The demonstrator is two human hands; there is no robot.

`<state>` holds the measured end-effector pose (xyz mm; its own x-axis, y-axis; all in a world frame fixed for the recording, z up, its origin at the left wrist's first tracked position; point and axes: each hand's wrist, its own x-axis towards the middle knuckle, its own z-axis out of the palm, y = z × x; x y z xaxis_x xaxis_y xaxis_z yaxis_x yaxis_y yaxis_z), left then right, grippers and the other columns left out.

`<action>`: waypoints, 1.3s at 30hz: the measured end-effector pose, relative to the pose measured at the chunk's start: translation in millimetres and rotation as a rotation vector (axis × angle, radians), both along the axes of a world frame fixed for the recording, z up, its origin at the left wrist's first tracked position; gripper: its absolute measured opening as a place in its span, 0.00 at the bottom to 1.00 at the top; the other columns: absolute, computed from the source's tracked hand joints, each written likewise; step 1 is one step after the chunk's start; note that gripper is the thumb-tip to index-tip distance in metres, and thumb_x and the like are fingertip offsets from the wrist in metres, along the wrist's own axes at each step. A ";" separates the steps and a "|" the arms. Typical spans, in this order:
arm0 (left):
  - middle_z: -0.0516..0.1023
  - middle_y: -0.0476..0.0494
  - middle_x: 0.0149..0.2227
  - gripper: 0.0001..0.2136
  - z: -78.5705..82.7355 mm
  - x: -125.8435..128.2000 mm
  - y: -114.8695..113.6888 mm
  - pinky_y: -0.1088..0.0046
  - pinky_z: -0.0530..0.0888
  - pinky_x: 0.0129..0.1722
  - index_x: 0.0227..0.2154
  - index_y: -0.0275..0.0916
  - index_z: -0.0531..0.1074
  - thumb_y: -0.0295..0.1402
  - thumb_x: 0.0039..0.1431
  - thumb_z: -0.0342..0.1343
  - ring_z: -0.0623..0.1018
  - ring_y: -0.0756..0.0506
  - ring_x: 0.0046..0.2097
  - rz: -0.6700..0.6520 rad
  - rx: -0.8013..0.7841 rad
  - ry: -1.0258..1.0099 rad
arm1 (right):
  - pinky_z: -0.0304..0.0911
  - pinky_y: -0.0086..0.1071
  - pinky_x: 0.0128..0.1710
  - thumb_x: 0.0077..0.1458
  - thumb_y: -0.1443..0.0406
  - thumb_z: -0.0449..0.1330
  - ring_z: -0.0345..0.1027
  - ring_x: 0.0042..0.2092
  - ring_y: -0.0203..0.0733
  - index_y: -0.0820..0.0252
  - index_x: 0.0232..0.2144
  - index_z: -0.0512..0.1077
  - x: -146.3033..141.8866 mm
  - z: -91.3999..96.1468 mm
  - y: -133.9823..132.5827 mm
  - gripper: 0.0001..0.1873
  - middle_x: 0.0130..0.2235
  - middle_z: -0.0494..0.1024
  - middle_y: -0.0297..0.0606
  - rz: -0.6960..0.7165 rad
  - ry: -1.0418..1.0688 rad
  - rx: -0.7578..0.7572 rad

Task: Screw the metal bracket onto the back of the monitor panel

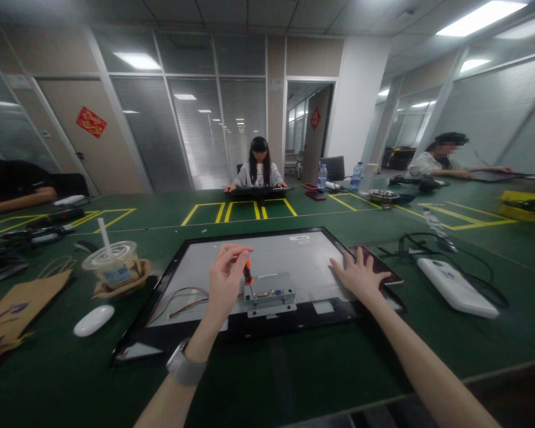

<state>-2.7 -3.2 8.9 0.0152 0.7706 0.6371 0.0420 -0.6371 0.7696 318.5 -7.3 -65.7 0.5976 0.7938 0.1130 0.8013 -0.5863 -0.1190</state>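
A flat display panel (289, 252) with a black frame and a silver back lies on the green table in front of me. Near its close edge sits a metal bracket (271, 297) with connector ports. My left hand (226, 276) is closed round the orange and black handle of a screwdriver (248, 274), held upright with its tip at the bracket's left side. My right hand (361, 273) rests with spread fingers on the panel's right side, holding nothing. Thin coloured wires (182, 299) lie on the panel left of the bracket.
Left of the panel stand an iced drink cup (116, 267) with a straw, a white mouse (93, 321) and a paper bag (20, 312). A white power bank (457, 287) and black cables (468, 261) lie to the right. Other people sit around the table.
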 end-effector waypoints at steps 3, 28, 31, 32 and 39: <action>0.69 0.46 0.34 0.08 -0.1 -0.3 0.3 0.77 0.71 0.30 0.31 0.38 0.76 0.35 0.58 0.55 0.71 0.51 0.32 -0.002 0.001 0.002 | 0.30 0.75 0.52 0.55 0.41 0.33 0.31 0.66 0.68 0.52 0.63 0.54 0.6 -0.4 0.1 0.41 0.69 0.38 0.46 0.006 0.020 -0.006; 0.69 0.46 0.33 0.08 2.1 0.0 -1.0 0.76 0.72 0.30 0.32 0.38 0.77 0.35 0.58 0.55 0.72 0.51 0.31 0.009 0.013 0.015 | 0.31 0.67 0.57 0.59 0.45 0.37 0.28 0.67 0.59 0.54 0.64 0.54 4.5 -10.8 4.4 0.36 0.68 0.42 0.45 0.240 -0.123 0.006; 0.69 0.46 0.32 0.08 3.6 0.3 -1.8 0.77 0.71 0.29 0.31 0.37 0.76 0.35 0.58 0.55 0.72 0.51 0.31 0.013 0.009 0.010 | 0.32 0.65 0.58 0.59 0.45 0.37 0.30 0.67 0.59 0.55 0.63 0.55 6.2 -12.8 5.6 0.36 0.68 0.43 0.46 0.255 -0.120 0.006; 0.69 0.46 0.32 0.09 4.2 0.4 -2.3 0.77 0.71 0.29 0.31 0.37 0.76 0.36 0.58 0.54 0.72 0.51 0.30 0.011 0.007 0.010 | 0.32 0.64 0.59 0.59 0.45 0.38 0.30 0.67 0.59 0.55 0.63 0.55 6.7 -13.4 5.9 0.36 0.68 0.44 0.47 0.263 -0.120 0.007; 0.70 0.44 0.33 0.10 4.0 -0.2 -3.5 0.76 0.70 0.29 0.31 0.37 0.76 0.37 0.59 0.53 0.71 0.50 0.32 0.017 -0.014 0.019 | 0.36 0.57 0.61 0.60 0.49 0.43 0.35 0.67 0.53 0.57 0.61 0.59 2.7 -7.5 4.9 0.33 0.67 0.48 0.47 0.477 -0.100 0.071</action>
<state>-2.8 -6.7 12.9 0.0140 0.7797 0.6259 0.0679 -0.6253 0.7774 321.2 -2.3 -73.2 0.1523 0.9647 0.2149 0.9881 -0.1440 -0.0539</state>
